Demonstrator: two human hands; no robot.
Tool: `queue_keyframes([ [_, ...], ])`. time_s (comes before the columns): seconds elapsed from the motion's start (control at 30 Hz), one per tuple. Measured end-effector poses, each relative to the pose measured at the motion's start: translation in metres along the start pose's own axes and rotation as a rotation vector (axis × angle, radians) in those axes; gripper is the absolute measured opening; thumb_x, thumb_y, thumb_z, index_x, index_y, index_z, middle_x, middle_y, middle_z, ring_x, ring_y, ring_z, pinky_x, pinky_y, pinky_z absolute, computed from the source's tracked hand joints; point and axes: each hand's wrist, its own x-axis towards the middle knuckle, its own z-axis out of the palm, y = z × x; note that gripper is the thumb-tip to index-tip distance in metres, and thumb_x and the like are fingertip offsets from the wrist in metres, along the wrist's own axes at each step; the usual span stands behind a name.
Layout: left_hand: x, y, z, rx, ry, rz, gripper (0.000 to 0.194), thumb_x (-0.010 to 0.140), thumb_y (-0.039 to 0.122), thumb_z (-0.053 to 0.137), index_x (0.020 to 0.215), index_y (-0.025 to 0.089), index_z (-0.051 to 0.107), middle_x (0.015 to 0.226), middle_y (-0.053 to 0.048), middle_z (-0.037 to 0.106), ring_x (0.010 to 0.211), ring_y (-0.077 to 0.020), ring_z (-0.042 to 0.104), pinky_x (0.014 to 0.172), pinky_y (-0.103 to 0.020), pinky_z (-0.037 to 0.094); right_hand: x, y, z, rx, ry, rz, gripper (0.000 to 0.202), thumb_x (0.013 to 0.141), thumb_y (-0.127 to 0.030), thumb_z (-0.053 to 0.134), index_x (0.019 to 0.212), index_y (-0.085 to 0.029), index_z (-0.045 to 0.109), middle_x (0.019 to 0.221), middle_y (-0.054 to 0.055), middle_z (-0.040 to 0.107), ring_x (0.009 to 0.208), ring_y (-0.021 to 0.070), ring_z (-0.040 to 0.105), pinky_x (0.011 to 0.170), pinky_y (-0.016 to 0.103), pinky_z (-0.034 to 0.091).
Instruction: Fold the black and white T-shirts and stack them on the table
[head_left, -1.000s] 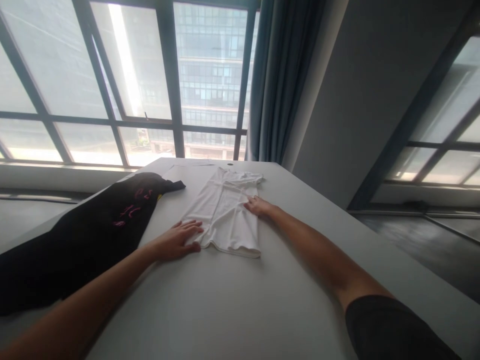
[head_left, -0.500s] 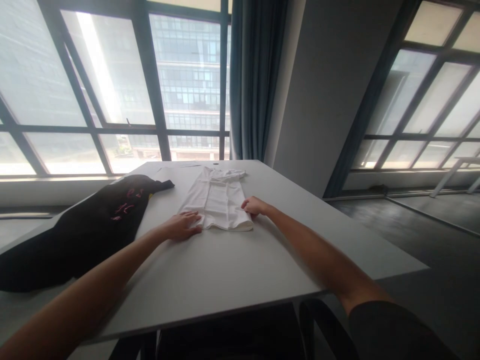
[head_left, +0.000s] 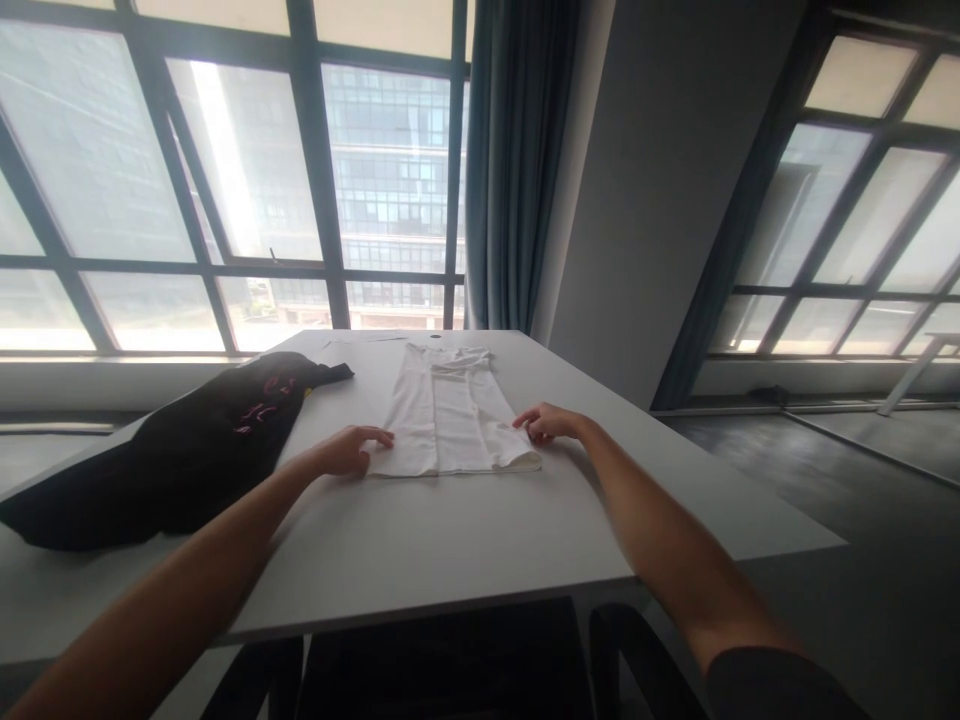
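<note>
A white garment, apparently a shirt [head_left: 454, 420], lies folded into a long panel on the table, its hem toward me. Creases run lengthwise along it, and the far end is bunched. My left hand [head_left: 351, 450] rests at the near left edge, fingers reaching onto the cloth with the thumb low by the hem. At the right edge, my right hand [head_left: 553, 424] touches the fabric with its index finger stretched out and the other fingers bent beneath. Neither hand shows cloth clearly pinched.
A black garment [head_left: 202, 460] with pink lettering lies along the table's left side. The white table [head_left: 450, 550] ends just before me, above a dark chair [head_left: 450, 660]. Windows, a blue curtain [head_left: 517, 160] and a grey pillar stand behind.
The white shirt's near end is spread wider and flatter. My right hand has moved right and loosened from its pinch; my left has shifted slightly left. The view has tilted up slightly.
</note>
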Motion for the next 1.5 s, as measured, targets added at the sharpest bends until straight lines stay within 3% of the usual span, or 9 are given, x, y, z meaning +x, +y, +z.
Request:
queue_keyframes([
  [0.17,0.01,-0.005,0.015,0.069,0.135,0.07,0.034,0.081,0.034,0.048,0.098,0.019,0.073,0.129,-0.01,0.068,0.12,-0.0246,0.062,0.108,-0.038,0.042,0.01,0.003,0.002,-0.278,0.143,-0.141,0.058,0.059,-0.008,0.071,0.115,-0.021,0.075,0.112,0.006,0.07,0.089,0.0178,0.065,0.079,0.025,0.052],
  [0.33,0.014,-0.001,0.014,0.036,0.192,0.037,0.032,0.085,0.039,0.049,0.098,0.022,0.073,0.109,-0.007,0.076,0.103,-0.0249,0.068,0.098,-0.036,0.048,0.01,-0.001,0.008,-0.31,0.183,-0.345,0.03,0.061,-0.014,0.076,0.09,-0.02,0.081,0.135,0.008,0.061,0.119,0.0265,0.058,0.103,0.029,0.043],
  [0.5,0.002,-0.001,0.0,0.012,0.149,0.046,0.034,0.085,0.038,0.048,0.099,0.019,0.073,0.093,-0.007,0.076,0.085,-0.0224,0.067,0.084,-0.033,0.052,-0.01,-0.004,-0.01,-0.169,0.008,-0.359,0.02,0.065,-0.03,0.077,0.082,-0.019,0.08,0.12,0.006,0.071,0.117,0.0279,0.061,0.104,0.032,0.043],
  [0.8,-0.004,0.014,0.005,-0.057,-0.038,0.125,0.039,0.082,0.052,0.058,0.1,0.022,0.075,0.128,-0.008,0.069,0.122,-0.0263,0.06,0.106,-0.039,0.043,-0.021,-0.011,-0.007,-0.204,-0.076,-0.291,0.026,0.057,-0.02,0.076,0.082,-0.021,0.079,0.114,0.001,0.074,0.115,0.0271,0.062,0.102,0.028,0.043],
  [1.0,-0.008,0.016,-0.019,-0.255,-0.105,0.039,0.041,0.075,0.057,0.067,0.089,0.019,0.077,0.088,-0.007,0.077,0.085,-0.0244,0.068,0.082,-0.036,0.054,-0.03,-0.011,-0.022,-0.033,-0.146,-0.299,0.024,0.056,-0.028,0.079,0.076,-0.015,0.076,0.089,0.006,0.076,0.096,0.0263,0.067,0.089,0.031,0.049],
  [1.13,0.007,0.012,-0.018,-0.518,0.222,-0.085,0.055,0.07,0.065,0.07,0.09,0.013,0.072,0.078,-0.008,0.072,0.071,-0.0221,0.065,0.066,-0.034,0.053,-0.02,-0.018,-0.018,0.244,0.1,-0.33,0.038,0.067,-0.041,0.079,0.09,-0.012,0.071,0.086,0.008,0.073,0.08,0.0214,0.067,0.076,0.031,0.053],
  [1.23,0.023,0.007,-0.003,-0.617,0.428,-0.28,0.069,0.076,0.071,0.061,0.107,0.01,0.066,0.074,-0.006,0.067,0.064,-0.0186,0.062,0.06,-0.032,0.051,-0.003,-0.023,0.0,0.354,0.296,-0.167,0.041,0.083,-0.045,0.068,0.107,-0.012,0.065,0.095,0.011,0.071,0.071,0.0161,0.065,0.067,0.028,0.054],
  [1.33,0.029,0.0,0.009,-0.555,0.46,-0.436,0.084,0.078,0.07,0.06,0.133,0.007,0.052,0.069,-0.002,0.062,0.055,-0.0146,0.056,0.056,-0.029,0.048,0.01,-0.022,0.014,0.277,0.315,0.047,0.044,0.089,-0.045,0.064,0.118,-0.012,0.061,0.097,0.012,0.07,0.062,0.0126,0.061,0.058,0.025,0.052],
  [1.5,0.027,-0.008,0.015,-0.305,0.437,-0.407,0.089,0.07,0.056,0.074,0.143,0.012,0.049,0.096,-0.01,0.07,0.08,-0.0208,0.066,0.075,-0.032,0.052,0.019,-0.015,0.02,0.161,0.305,0.008,0.053,0.083,-0.04,0.074,0.127,-0.014,0.061,0.1,0.012,0.071,0.066,0.0126,0.062,0.059,0.023,0.052],
])
